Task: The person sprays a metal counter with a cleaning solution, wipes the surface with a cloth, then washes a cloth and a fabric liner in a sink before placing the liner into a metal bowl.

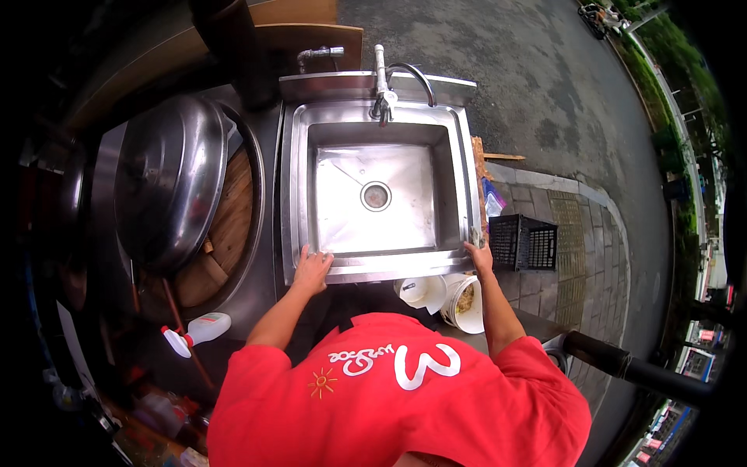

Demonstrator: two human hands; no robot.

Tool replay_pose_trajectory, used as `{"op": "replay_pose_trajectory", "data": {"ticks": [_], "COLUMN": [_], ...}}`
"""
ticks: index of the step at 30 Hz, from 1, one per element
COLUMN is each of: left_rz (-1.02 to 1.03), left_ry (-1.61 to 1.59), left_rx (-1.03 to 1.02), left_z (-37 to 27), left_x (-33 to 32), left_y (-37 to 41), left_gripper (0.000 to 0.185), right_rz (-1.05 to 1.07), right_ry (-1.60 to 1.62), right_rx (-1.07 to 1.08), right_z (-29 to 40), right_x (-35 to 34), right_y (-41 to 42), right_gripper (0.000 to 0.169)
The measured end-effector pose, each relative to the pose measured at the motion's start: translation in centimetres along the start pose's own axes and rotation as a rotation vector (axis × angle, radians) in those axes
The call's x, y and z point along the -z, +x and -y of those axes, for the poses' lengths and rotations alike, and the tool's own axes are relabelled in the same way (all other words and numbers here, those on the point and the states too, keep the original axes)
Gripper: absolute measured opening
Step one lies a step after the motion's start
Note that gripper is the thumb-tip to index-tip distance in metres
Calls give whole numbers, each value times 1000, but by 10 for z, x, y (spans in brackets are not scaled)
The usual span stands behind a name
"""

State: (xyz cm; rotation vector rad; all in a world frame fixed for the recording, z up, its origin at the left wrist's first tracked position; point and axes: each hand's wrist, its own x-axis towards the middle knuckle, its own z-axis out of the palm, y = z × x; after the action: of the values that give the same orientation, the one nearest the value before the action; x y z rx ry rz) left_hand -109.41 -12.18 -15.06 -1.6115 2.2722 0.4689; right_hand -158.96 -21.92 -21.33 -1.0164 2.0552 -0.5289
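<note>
A square stainless steel sink (379, 233) stands before me, its basin bare down to the round drain (375, 196). My left hand (312, 271) grips the front rim near its left corner, fingers bent over the edge. At the opposite front corner, my right hand (481, 258) holds the right edge. A small greyish wad (475, 236) sits by the right fingertips; whether it is a rag or a scrubber I cannot tell. Along the back rim rise a white pipe with a valve (380, 76) and a curved chrome spout (420, 76).
Left of the sink, a large metal lid (175, 181) leans in a round cooker opening. A white spray bottle (204, 328) lies near it. Two white buckets (467, 303) stand below the front rim, one with food scraps. A black plastic crate (522, 242) rests on the paving to the right.
</note>
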Motion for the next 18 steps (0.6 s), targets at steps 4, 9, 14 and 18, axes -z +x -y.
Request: {"op": "replay_pose_trajectory", "data": {"ticks": [4,9,14,18], "left_rz": [-117,-166,-277,-279], "left_ry": [-31,-98,-107,-128], "left_rx": [-10,-39,-89,-84], "left_z": [-4,4,8,14], "left_x": [-2,-9,-19,-22], "left_y": [-5,-7,-7,-9], "left_gripper": [73,79,80,81], "right_rz": [24,6,17,50], "right_ry": [-45,-114,36,177], "right_rx": [-9,50,7,-26], "right_z": [3,8,-1,-2], "right_x": [7,6,5,3], "right_y": [-5,-10,-12,-12], "right_gripper": [66,48,39,45]}}
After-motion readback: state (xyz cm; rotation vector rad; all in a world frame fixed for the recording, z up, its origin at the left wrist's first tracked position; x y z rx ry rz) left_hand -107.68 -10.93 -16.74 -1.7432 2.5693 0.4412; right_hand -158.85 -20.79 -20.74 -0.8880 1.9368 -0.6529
